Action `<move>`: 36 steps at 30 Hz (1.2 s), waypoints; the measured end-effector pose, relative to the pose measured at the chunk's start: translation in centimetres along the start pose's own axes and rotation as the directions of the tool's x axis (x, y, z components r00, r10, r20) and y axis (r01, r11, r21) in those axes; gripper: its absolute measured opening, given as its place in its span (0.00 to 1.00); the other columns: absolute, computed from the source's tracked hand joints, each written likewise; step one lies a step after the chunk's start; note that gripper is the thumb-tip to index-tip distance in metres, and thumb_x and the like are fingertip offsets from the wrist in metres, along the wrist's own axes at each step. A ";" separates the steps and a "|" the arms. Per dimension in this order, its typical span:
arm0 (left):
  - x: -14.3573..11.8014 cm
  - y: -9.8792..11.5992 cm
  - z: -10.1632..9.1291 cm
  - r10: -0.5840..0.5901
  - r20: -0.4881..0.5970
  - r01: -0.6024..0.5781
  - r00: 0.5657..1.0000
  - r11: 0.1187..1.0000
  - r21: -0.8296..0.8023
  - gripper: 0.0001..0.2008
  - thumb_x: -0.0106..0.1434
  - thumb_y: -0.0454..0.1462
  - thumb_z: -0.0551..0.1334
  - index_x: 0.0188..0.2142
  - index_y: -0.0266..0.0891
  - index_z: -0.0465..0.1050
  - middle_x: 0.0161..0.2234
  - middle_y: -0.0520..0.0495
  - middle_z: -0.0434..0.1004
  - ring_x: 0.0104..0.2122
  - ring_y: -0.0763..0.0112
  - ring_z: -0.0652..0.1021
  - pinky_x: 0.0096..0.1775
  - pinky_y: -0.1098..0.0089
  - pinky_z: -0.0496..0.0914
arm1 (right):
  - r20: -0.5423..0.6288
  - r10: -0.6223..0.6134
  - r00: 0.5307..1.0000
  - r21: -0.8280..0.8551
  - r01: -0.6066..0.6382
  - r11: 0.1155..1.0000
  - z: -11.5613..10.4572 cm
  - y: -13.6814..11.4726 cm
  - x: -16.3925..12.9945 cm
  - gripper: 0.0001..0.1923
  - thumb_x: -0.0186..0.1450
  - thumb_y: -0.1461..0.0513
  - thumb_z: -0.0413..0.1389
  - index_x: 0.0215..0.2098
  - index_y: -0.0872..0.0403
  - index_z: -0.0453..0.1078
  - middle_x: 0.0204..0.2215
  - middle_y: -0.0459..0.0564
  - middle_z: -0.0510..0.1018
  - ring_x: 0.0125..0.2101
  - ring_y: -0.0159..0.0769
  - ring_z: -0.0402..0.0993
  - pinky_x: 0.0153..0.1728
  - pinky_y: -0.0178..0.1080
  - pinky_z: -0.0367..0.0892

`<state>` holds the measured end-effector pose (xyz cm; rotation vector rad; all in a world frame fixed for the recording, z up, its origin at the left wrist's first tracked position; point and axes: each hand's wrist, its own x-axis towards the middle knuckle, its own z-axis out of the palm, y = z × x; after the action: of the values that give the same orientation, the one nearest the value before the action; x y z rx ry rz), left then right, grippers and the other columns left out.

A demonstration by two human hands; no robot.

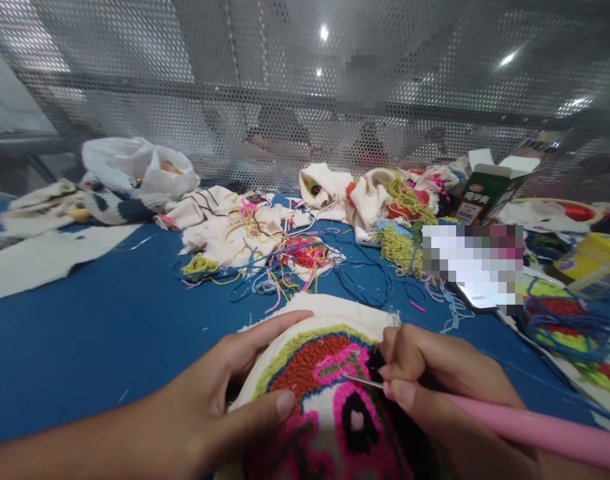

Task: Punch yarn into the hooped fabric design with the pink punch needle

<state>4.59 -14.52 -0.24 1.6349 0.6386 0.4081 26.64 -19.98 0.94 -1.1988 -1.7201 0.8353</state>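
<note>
Hoop (265, 373) gripped by left hand (209, 407); right hand (429, 380) pinches pink needle (509, 423); design mostly filled, cream patches bare.

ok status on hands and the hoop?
Left hand grips embroidery hoop rim. Right hand holds pink punch needle, tip in the yarn. Loose threads beyond, nothing blocking.
</note>
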 end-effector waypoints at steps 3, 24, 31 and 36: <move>0.0 0.0 0.0 -0.003 -0.011 0.004 1.000 1.000 0.025 0.28 0.61 0.42 0.57 0.59 0.51 0.48 0.63 0.53 0.45 0.59 0.60 0.57 0.55 0.66 0.60 | 0.000 0.000 1.000 -0.031 0.000 1.000 0.0 -0.1 0.0 0.12 0.58 0.63 0.46 0.18 0.53 0.50 0.16 0.40 0.57 0.20 0.28 0.54 0.22 0.33 0.50; -0.5 -0.2 -0.2 -0.038 -0.055 0.045 0.998 0.990 0.137 0.32 0.59 0.44 0.57 0.60 0.49 0.46 0.63 0.52 0.46 0.59 0.55 0.54 0.56 0.60 0.57 | 0.053 -0.179 0.982 -0.179 0.186 0.966 0.2 -0.4 0.4 0.12 0.57 0.68 0.48 0.19 0.53 0.52 0.16 0.40 0.61 0.19 0.25 0.57 0.21 0.30 0.53; -0.6 0.0 0.2 -0.057 -0.122 0.070 0.991 0.992 0.107 0.32 0.57 0.45 0.59 0.60 0.49 0.50 0.60 0.51 0.56 0.57 0.54 0.59 0.54 0.60 0.61 | 0.018 -0.143 0.990 -0.162 0.144 0.976 -0.4 -0.5 -0.2 0.13 0.60 0.65 0.47 0.20 0.53 0.50 0.17 0.40 0.57 0.19 0.27 0.54 0.21 0.32 0.50; -0.7 -0.3 0.1 -0.035 -0.089 0.049 0.995 0.986 0.161 0.32 0.58 0.44 0.59 0.60 0.49 0.49 0.61 0.51 0.51 0.58 0.53 0.56 0.55 0.59 0.59 | 0.136 -0.263 0.955 -0.177 0.285 0.942 0.2 0.2 0.4 0.11 0.61 0.66 0.46 0.21 0.53 0.53 0.18 0.40 0.60 0.20 0.26 0.57 0.22 0.31 0.52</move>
<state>4.11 -15.02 -0.48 1.7627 0.7866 0.4060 26.49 -19.57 0.81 -1.0198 -2.0429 0.5831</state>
